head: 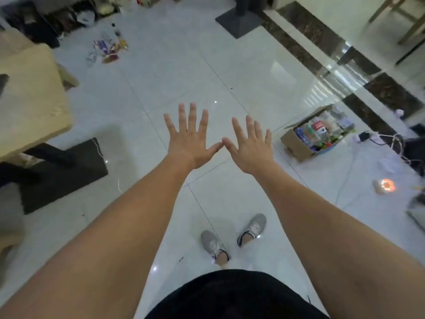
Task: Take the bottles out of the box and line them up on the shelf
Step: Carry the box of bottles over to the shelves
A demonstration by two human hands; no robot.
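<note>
A cardboard box [296,146] stands open on the white tiled floor at the right, packed with several plastic bottles [318,132]. My left hand [190,139] and my right hand [249,146] are stretched out in front of me over the floor, palms down, fingers straight and spread, thumbs nearly touching. Both hold nothing. The box lies to the right of my right hand, well apart from it. No shelf is plainly in view.
A beige table [30,93] with a dark base [62,171] fills the left. Loose bottles and packets [108,47] lie on the floor at the back left. A dark pedestal base [239,21] stands at the back. Cables and a lit ring [387,185] sit at the right.
</note>
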